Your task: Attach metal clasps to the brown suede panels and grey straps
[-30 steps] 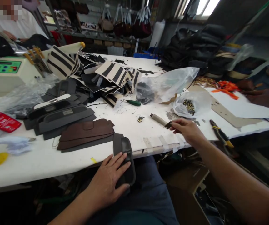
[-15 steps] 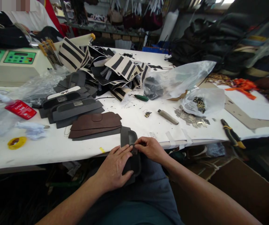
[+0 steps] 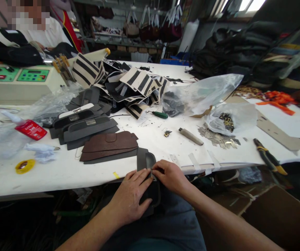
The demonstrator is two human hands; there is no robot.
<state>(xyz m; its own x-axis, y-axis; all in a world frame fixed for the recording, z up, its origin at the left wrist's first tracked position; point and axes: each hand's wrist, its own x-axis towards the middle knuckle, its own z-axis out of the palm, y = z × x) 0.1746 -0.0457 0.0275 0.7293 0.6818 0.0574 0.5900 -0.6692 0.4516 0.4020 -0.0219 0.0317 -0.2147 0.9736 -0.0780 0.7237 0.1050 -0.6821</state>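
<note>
I observe the dark panel [image 3: 155, 192], long axis pointing forward; left hand [image 3: 131, 196] flat upon it, thumb spread; right hand [image 3: 172, 177] pinching an indistinct piece [image 3: 152, 170]; plastic bag [image 3: 245, 120] containing metal fittings [image 3: 226, 122].

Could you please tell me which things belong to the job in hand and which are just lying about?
Seemingly the job: left hand, right hand, dark grey panel, metal plates.

Apparently lying about: yellow tape roll, black-and-yellow pliers, orange strips.
</note>
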